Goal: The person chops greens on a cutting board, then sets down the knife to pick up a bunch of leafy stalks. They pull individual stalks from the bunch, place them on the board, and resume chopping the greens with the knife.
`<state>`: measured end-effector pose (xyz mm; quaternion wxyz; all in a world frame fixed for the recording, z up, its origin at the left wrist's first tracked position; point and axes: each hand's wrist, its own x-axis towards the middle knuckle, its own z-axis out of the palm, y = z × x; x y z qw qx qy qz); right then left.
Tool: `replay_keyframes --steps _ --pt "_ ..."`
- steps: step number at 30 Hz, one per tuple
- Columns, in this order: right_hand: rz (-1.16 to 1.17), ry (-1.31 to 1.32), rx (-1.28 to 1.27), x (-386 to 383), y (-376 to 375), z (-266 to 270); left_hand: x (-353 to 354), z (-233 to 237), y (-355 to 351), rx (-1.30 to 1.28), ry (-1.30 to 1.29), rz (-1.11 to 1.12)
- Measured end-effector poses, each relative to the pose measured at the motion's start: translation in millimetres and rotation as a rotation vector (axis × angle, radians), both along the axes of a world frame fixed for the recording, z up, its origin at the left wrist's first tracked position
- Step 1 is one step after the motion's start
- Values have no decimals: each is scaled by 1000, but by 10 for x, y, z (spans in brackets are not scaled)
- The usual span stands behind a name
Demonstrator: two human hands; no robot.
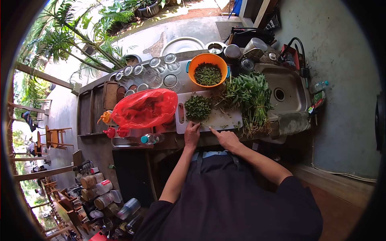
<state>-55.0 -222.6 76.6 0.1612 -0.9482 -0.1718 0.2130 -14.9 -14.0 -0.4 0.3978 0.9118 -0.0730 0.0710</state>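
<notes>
At the near edge of a white cutting board (pixel 219 120), my left hand (pixel 192 135) has its fingertips pinched together, just below a heap of picked green leaves (pixel 198 107). My right hand (pixel 227 140) is closed a little to the right, its index finger stretched toward the left hand. A thin pale strip shows between the two hands; I cannot tell whether it is a stem or a blade. Leafy greens (pixel 251 94) with roots and long stems lie across the board's right end. Behind the board, an orange basin (pixel 207 58) with blue handles holds more small leaves.
Left of the board sits an open red plastic bag (pixel 144 107), with upturned glasses (pixel 171 81) behind it. A capped bottle (pixel 152 138) lies at the counter's front edge. On the right are a steel sink (pixel 295 80) and a black faucet (pixel 304 72). Pots stand along the back.
</notes>
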Motion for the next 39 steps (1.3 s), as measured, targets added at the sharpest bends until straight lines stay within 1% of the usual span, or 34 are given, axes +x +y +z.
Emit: replay_keyframes --steps 7,10,16,18,19,21,22,24,25,26,28,31,32,34,39 --pt "-47 -32 52 -55 8 -403 8 -15 5 -17 -8 -5" --pt "-48 -87 70 -48 6 -490 2 14 -7 -21 -14 0" --pt "0 -94 59 -116 -206 -494 -10 80 13 12 -11 -16" --pt "-7 -84 159 -140 -285 -444 -8 78 15 36 -26 -25" --pt "-5 -85 158 -144 -320 -420 -9 78 15 51 -35 -34" --pt "-214 -149 143 -130 -371 -379 1 54 43 67 -45 -37" --pt "-211 -149 143 -101 -418 -360 7 40 54 71 -44 -46" --pt "-330 -218 87 -38 -545 -356 3 51 46 73 -42 -59" --pt "-393 -246 140 -19 -571 -361 3 61 46 80 -40 -69" --pt "-395 -248 141 7 -574 -396 8 68 53 88 -39 -77" --pt "-405 -358 283 58 -578 -470 9 80 61 89 -35 -88" --pt "-428 -397 320 212 -326 -501 12 114 35 89 -30 -111" --pt "-431 -397 319 268 -220 -530 9 128 33 91 -28 -122" --pt "-491 -456 233 401 -9 -576 16 103 24 88 -29 -130" --pt "-512 -335 158 586 184 -553 12 112 43 103 -15 -142"
